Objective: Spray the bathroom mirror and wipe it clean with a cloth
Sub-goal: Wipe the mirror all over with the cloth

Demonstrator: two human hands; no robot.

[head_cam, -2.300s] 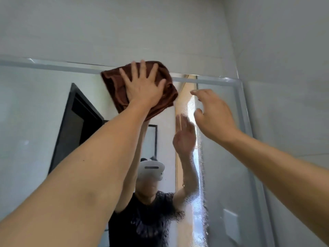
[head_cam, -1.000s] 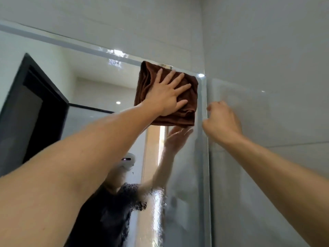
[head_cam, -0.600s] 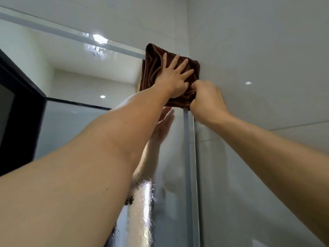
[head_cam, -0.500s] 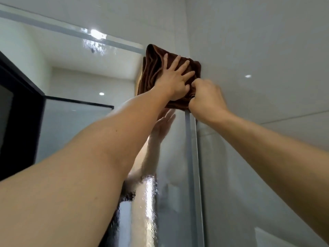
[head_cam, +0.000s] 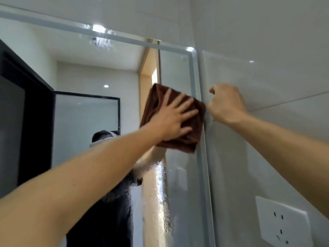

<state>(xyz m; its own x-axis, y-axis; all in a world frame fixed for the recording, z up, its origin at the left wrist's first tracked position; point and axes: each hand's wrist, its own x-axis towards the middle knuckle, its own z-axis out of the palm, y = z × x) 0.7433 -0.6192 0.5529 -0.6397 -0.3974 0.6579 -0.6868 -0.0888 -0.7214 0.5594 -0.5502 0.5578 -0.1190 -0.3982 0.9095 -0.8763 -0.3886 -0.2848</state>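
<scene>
While the left hand (head_cam: 175,121) presses flat with its fingers spread wide, the folded dark-brown cloth (head_cam: 193,129) sits pinned under that palm against the frosted-edged bathroom mirror (head_cam: 85,72), hard up by the mirror's right-hand border. The cloth's right corner laps over the pale frosted strip (head_cam: 193,75) that runs down that side, and its lower edge hangs in loose folds just below the hand. There's a touch of blur on the fingers and fabric.

Over on the glossy pale-grey tiled side wall (head_cam: 267,41), the right hand (head_cam: 225,102) is curled into a loose fist, empty as far as I can see, its knuckles close to the wall just beside the cloth's corner; whether it actually touches the tile or the cloth I cannot tell. Both forearms are bare and stretched up towards the glass.

Below the cloth, the mirror carries a streaky band of wet droplets (head_cam: 160,202), rippling the reflection there. Higher up and to the left the glass looks clear, showing a dark door frame, ceiling spotlights and the person's own raised arm behind the cloth.

Lower right, a white plastic wall socket (head_cam: 283,223) sits on the tiles, well below the hands.
</scene>
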